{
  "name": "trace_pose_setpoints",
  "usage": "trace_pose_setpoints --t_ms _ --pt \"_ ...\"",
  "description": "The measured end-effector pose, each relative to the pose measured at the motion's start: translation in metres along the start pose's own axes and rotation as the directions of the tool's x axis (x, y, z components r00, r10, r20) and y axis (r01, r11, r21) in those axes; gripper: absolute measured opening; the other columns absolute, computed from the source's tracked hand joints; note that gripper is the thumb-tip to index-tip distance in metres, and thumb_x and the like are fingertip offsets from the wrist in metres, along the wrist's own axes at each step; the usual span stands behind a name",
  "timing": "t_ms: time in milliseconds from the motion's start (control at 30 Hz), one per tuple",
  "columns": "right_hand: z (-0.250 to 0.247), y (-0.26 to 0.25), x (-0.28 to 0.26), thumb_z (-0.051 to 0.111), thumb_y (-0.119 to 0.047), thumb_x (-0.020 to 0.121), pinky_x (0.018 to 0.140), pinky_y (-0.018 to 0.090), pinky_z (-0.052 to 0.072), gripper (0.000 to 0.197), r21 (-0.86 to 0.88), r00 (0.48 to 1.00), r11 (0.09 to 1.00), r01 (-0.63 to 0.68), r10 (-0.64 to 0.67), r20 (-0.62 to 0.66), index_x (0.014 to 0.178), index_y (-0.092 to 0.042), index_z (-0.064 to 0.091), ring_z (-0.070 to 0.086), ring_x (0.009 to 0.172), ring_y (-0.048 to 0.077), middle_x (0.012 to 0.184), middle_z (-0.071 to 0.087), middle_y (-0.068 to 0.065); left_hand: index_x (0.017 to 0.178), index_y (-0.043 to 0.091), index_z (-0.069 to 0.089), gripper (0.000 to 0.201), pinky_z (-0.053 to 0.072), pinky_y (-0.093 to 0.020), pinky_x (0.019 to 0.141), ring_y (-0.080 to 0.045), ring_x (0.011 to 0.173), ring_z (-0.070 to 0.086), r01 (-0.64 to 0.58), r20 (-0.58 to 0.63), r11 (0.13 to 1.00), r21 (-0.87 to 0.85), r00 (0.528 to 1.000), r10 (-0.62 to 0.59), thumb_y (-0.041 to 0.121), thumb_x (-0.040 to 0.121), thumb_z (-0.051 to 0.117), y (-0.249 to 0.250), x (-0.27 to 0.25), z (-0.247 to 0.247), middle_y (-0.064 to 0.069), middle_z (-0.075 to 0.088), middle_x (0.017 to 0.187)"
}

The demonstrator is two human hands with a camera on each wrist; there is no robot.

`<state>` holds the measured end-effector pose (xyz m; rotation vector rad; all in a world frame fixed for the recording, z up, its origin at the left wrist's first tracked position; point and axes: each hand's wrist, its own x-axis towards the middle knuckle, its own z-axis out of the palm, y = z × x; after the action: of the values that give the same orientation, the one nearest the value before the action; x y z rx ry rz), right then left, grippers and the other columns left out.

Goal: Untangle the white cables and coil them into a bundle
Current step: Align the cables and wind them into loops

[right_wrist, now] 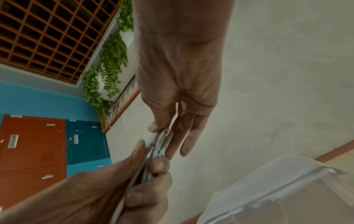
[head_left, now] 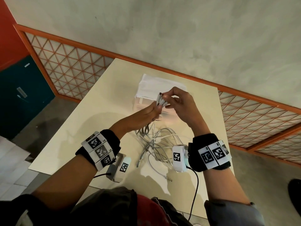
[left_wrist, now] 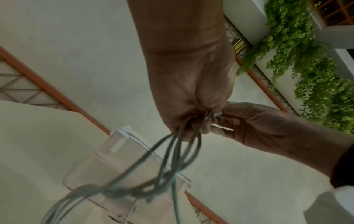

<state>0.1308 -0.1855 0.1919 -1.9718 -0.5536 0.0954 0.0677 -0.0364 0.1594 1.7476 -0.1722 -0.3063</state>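
Several white cables point(head_left: 156, 144) lie tangled on the cream table point(head_left: 97, 111), their upper strands rising to my hands. My left hand point(head_left: 155, 109) grips a gathered bunch of strands just below their plugs. My right hand point(head_left: 167, 98) pinches the white plug ends point(head_left: 160, 99) between thumb and fingers, touching the left hand. In the left wrist view the cables point(left_wrist: 172, 159) hang down from the left hand point(left_wrist: 193, 122) in loops. The right wrist view shows the plug ends point(right_wrist: 161, 141) side by side between the right hand's fingertips point(right_wrist: 162, 133), with the left hand point(right_wrist: 145, 166) holding below.
Just behind my hands stands a clear plastic box point(head_left: 146, 105) with a white cloth point(head_left: 156, 87) on top. Loose plug ends point(head_left: 138, 163) lie near the table's front edge. An orange lattice railing point(head_left: 73, 69) runs behind the table, and a blue cabinet point(head_left: 22, 92) stands left.
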Motion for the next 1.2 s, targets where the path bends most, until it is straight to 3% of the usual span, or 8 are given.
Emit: trace_pose_setpoints --t_ms 167,333,433,600,800,867,1067,1200 --pt "0.01 0.001 -0.004 0.062 -0.014 0.089 0.076 0.036 0.059 0.023 0.216 0.998 0.976 0.026 -0.012 -0.064 0.103 -0.011 0.044 0.068 0.082 0.017 0.099 0.064 0.004 0.085 0.021 0.04 0.026 0.034 -0.017 0.06 -0.004 0.06 0.036 -0.063 -0.055 0.996 -0.06 0.997 0.059 0.03 0.103 0.024 0.004 0.0 -0.008 0.003 0.037 0.071" --pt "0.026 0.014 -0.012 0.077 -0.023 0.076 0.097 0.029 0.049 0.062 0.098 0.885 0.976 -0.195 0.132 0.447 0.127 -0.013 0.044 0.061 0.112 0.012 0.126 0.06 0.005 0.083 0.018 0.04 0.033 0.04 -0.018 0.06 -0.009 0.059 0.042 -0.176 -0.096 0.941 -0.288 0.983 0.155 0.035 0.102 0.019 0.017 0.001 -0.017 0.001 0.04 0.068" --pt "0.044 0.008 -0.017 0.058 -0.015 0.092 0.089 0.03 0.048 0.015 0.088 0.822 0.984 -0.157 0.081 0.564 0.103 -0.008 0.067 0.067 0.093 0.02 0.093 0.072 0.008 0.08 0.018 0.041 0.034 0.04 -0.023 0.063 -0.01 0.058 0.041 -0.189 -0.103 0.906 -0.378 0.981 0.161 0.038 0.102 0.023 0.023 0.003 -0.019 0.006 0.039 0.062" --pt "0.058 0.005 -0.018 0.036 -0.021 0.102 0.069 0.037 0.044 0.033 0.172 0.827 0.973 -0.153 0.031 0.561 0.085 -0.014 0.063 0.049 0.052 0.012 0.05 0.052 0.002 0.075 0.016 0.039 0.036 0.033 -0.016 0.048 -0.003 0.044 0.027 -0.249 -0.249 0.817 -0.52 0.959 0.133 0.033 0.103 0.021 0.019 0.005 -0.027 0.012 0.03 0.053" --pt "0.063 0.021 -0.016 0.041 -0.05 0.095 0.082 0.036 0.046 0.064 -0.031 0.807 0.98 -0.198 0.181 0.562 0.055 0.0 0.05 0.066 0.055 0.018 0.04 0.042 0.005 0.072 0.019 0.039 0.037 0.02 -0.014 0.038 0.0 0.038 0.022 -0.337 -0.421 0.693 -0.637 0.906 0.054 0.035 0.103 0.024 0.018 0.004 -0.042 0.013 0.028 0.047" --pt "0.062 0.036 -0.017 0.053 -0.051 0.089 0.071 0.033 0.046 0.06 -0.13 0.806 0.965 -0.229 0.262 0.53 0.047 -0.008 0.048 0.061 0.047 0.01 0.037 0.044 0.002 0.071 0.019 0.039 0.038 0.018 -0.013 0.035 0.001 0.035 0.021 -0.34 -0.457 0.679 -0.651 0.89 0.008 0.035 0.103 0.025 0.016 0.003 -0.046 0.013 0.028 0.044" --pt "0.048 0.066 -0.024 0.07 -0.053 0.076 0.046 0.02 0.031 0.058 -0.293 0.873 0.9 -0.322 0.402 0.275 0.045 -0.017 0.037 0.033 0.034 0.009 0.034 0.034 -0.009 0.068 0.021 0.038 0.037 0.019 -0.015 0.033 -0.003 0.035 0.022 -0.277 -0.498 0.877 -0.393 0.866 0.05 0.035 0.102 0.032 0.004 -0.008 -0.059 0.01 0.03 0.044" --pt "0.048 0.061 -0.022 0.076 -0.034 0.077 0.043 0.02 0.022 0.051 -0.29 0.945 0.931 -0.222 0.279 0.173 0.04 -0.021 0.043 0.027 0.037 0.008 0.036 0.028 -0.01 0.064 0.022 0.043 0.037 0.029 -0.017 0.045 -0.005 0.044 0.031 -0.05 -0.396 0.99 0.133 0.913 0.099 0.036 0.074 0.077 -0.006 -0.015 -0.049 0.007 0.036 0.055"
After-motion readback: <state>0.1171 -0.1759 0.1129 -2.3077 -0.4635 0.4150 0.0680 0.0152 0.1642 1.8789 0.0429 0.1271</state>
